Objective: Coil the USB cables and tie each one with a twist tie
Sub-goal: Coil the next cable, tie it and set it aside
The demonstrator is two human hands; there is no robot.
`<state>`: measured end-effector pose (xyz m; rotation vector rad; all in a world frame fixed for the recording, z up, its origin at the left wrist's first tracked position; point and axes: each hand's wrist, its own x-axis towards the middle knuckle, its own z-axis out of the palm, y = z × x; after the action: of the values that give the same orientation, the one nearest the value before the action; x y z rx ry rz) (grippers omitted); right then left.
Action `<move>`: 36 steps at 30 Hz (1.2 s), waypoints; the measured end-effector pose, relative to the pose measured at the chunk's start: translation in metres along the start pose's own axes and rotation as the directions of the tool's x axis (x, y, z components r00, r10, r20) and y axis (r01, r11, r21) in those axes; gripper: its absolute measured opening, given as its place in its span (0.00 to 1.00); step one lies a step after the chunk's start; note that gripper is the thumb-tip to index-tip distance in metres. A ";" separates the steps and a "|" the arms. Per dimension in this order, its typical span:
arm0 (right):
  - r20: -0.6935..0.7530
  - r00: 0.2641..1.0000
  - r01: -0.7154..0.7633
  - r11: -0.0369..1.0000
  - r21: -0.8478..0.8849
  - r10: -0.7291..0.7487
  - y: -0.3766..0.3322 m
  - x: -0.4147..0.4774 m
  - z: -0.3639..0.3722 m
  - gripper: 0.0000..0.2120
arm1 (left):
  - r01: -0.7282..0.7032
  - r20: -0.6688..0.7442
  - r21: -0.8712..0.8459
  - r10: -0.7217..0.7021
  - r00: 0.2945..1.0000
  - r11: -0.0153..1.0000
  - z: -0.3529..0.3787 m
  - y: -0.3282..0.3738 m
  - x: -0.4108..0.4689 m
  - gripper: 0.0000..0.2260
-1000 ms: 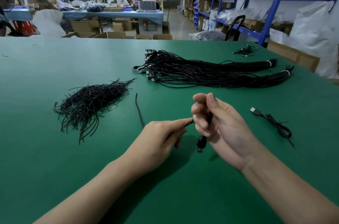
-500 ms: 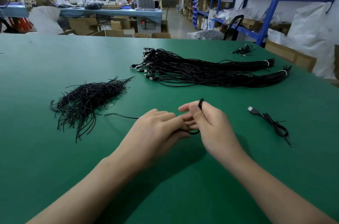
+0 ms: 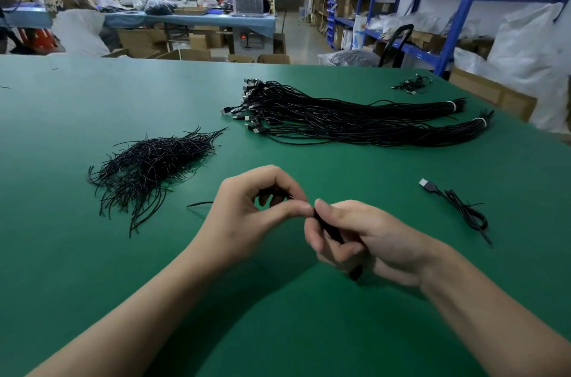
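Note:
My right hand grips a folded black USB cable; the bundle runs through the fist and its plug end sticks out below at the palm. My left hand pinches a thin black twist tie between thumb and forefinger, right against the top of the cable. The tie's free tail trails left over the green table. Most of the cable is hidden inside my right fist.
A heap of loose black twist ties lies to the left. Two big bundles of straight USB cables lie behind my hands. One coiled, tied cable rests at the right, another small one at the far right edge. Shelves and boxes stand beyond.
My left hand has lifted and now pinches the tie at the cable's top. The right hand has turned and dropped lower, with the cable's plug end pointing down again.

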<state>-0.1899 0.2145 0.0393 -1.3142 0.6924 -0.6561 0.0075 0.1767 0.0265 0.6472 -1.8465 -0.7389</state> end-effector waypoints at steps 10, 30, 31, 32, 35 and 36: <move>-0.261 0.929 0.355 0.836 0.419 -0.264 -0.001 0.010 0.007 0.11 | 0.150 0.045 0.030 -0.151 0.987 0.988 0.020 -0.013 -0.009 0.18; -0.480 0.744 0.306 0.877 -0.371 -0.464 0.012 0.020 0.007 0.12 | -0.185 0.404 0.544 -0.063 0.912 0.818 0.020 0.010 -0.012 0.11; -0.473 0.746 0.269 0.862 -0.430 -0.469 0.012 0.019 0.007 0.12 | -0.209 0.380 0.542 -0.015 0.925 0.814 0.018 0.011 -0.012 0.09; -0.470 0.743 0.228 0.841 -0.491 -0.476 0.012 0.018 0.007 0.11 | -0.231 0.350 0.544 0.032 0.936 0.806 0.016 0.012 -0.012 0.08; -0.446 0.756 0.081 0.743 -0.664 -0.480 0.012 0.013 0.006 0.12 | -0.247 0.271 0.566 0.105 0.957 0.786 0.010 0.016 -0.009 0.08; -0.430 0.781 0.049 0.730 -0.682 -0.454 0.012 0.011 0.006 0.12 | -0.241 0.248 0.557 0.118 0.962 0.794 0.007 0.017 -0.007 0.08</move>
<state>-0.1775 0.2112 0.0274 -1.9023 1.3287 -1.1492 0.0017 0.1947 0.0326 0.7854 -2.3114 -0.0866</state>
